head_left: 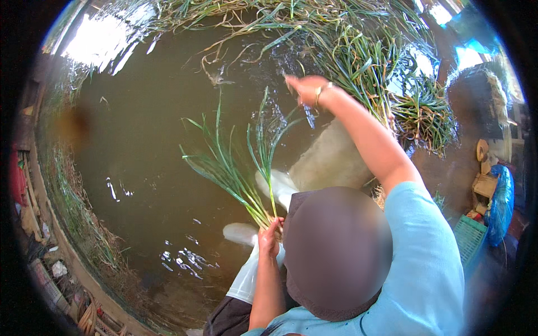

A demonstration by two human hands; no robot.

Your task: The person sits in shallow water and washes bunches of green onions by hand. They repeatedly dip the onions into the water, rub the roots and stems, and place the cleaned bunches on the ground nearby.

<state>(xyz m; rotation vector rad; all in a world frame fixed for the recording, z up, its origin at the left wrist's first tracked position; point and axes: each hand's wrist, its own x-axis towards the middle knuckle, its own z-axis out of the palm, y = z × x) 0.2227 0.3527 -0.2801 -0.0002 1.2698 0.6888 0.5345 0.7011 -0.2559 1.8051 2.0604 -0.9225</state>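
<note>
My left hand (269, 242) is closed around the lower stems of a few long-leaved green plants (243, 185), which look like spring onions or garlic greens. Their leaves fan out and up over murky brown water (151, 126). My right hand (309, 89) is stretched far forward, low over rippling water, and is blurred. Whether anything sits in its fingers is unclear; a band (321, 90) circles that wrist. To the right of it lies a thick heap of the same greens (361, 67). White boots (277, 185) stand in the water beneath the held plants.
Loose leaves (252, 17) float along the far side. A smaller bundle of greens (424, 117) lies at the right. A pale submerged slab or sack (332, 155) is near my legs. A curved rim (63, 239) bounds the left; a green plastic crate (470, 239) and blue plastic bag (500, 201) stand right.
</note>
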